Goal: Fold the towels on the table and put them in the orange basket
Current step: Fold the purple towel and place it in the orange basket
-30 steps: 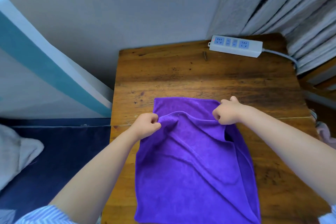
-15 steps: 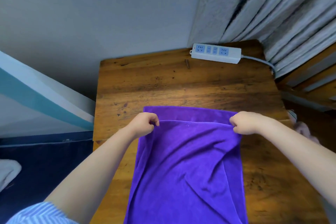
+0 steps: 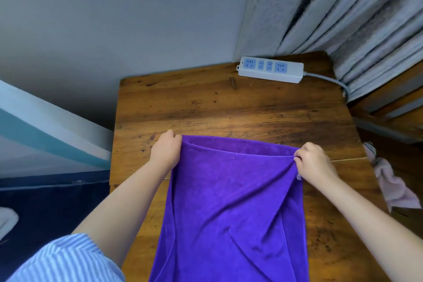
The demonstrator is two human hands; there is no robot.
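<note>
A purple towel (image 3: pixel 229 208) lies doubled over on the wooden table (image 3: pixel 229 107), running from the table's middle down past the near edge of the view. My left hand (image 3: pixel 166 150) grips its far left corner. At the far right corner my right hand (image 3: pixel 313 160) pinches the two layers together. The top edge between my hands is stretched almost straight, with a strip of the lower layer showing beyond it. Diagonal creases run down the right half. No orange basket is in view.
A white power strip (image 3: pixel 271 70) with blue sockets lies at the table's far right, its cable running off toward the grey curtains (image 3: pixel 343 11). A pale pink cloth (image 3: pixel 393 188) hangs beside the table's right edge. A wall stands behind, dark blue floor (image 3: pixel 52 204) on the left.
My hands have moved apart, pulling the towel's far edge taut and wide. The slack folds between them have flattened. The camera has tilted, so the table sits lower in view.
</note>
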